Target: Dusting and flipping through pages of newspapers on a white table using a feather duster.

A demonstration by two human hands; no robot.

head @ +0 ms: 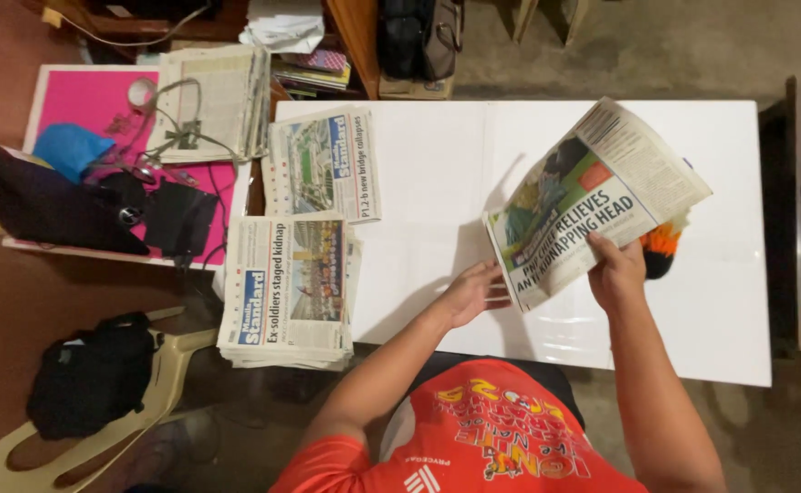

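Item: newspaper, lifted off table. My right hand clamps its edge; left hand open, touching its corner. Two stacks lie aside, untouched.

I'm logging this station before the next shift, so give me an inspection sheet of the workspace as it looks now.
Surface: white table, mostly bare.
Job's things: folded newspaper raised above the table; two newspaper stacks at its left end.
Clutter: orange-and-black object partly hidden behind the paper.
Grippers: right hand grips the newspaper's lower edge; left hand at its corner.
Cables: wires on the pink board.
Surroundings: plastic chair with a black bag.
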